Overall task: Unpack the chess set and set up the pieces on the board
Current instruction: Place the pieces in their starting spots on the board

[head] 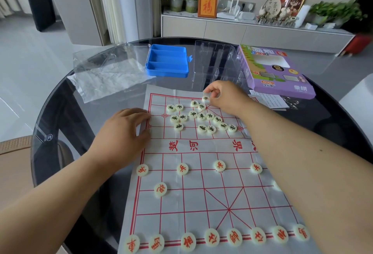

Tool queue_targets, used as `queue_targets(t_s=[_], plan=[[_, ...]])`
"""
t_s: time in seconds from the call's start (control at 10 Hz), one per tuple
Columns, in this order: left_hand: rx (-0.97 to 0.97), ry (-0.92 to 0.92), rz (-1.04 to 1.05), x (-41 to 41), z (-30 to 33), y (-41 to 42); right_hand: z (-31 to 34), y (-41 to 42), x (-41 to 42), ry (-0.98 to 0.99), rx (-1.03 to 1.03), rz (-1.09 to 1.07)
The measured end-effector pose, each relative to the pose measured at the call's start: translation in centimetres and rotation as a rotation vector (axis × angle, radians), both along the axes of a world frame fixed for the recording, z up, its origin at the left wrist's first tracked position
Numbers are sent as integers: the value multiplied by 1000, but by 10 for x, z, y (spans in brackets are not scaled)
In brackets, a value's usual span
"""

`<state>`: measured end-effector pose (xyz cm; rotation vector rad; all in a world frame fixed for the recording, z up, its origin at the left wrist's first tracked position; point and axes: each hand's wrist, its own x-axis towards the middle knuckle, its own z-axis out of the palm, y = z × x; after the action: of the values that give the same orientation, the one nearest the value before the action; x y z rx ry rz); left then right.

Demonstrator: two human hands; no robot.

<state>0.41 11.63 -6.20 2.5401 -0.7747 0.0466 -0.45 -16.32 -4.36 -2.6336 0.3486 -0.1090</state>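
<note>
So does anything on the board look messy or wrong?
Yes: the round cream pieces with black characters sit jumbled in a loose cluster on the far half of the white paper board, off their starting points. The right hand pinches one.

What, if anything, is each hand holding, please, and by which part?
The right hand pinches a black-lettered chess piece by its rim. The left hand holds nothing, resting on the board's edge.

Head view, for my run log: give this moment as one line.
phase: placing black pieces | right hand: pinches black piece at far edge | left hand: rests on board | red pieces: set
</note>
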Motion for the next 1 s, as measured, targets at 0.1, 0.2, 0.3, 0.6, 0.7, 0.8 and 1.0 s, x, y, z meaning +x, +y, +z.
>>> queue_targets(t_s=[0.1, 0.2, 0.3, 0.6, 0.7, 0.8, 1.0], plan=[[-2, 1, 1, 1, 0, 0, 2, -3, -5, -40, 18, -20], [-3, 1, -3, 0, 0, 1, 3, -4, -9, -4, -45, 25], [-8, -1, -6, 0, 0, 0, 2, -4, -8, 39, -128, 42], [-8, -1, -3, 1, 0, 0, 5, -1, -16, 47, -93, 59], [-7, -3, -2, 1, -1, 0, 10, -1, -26, -64, 78, 8], [-10, 0, 3, 1, -1, 0, 14, 3, -34, -22, 103, 38], [-11, 0, 3, 1, -1, 0, 14, 11, -34, 30, -22, 97]])
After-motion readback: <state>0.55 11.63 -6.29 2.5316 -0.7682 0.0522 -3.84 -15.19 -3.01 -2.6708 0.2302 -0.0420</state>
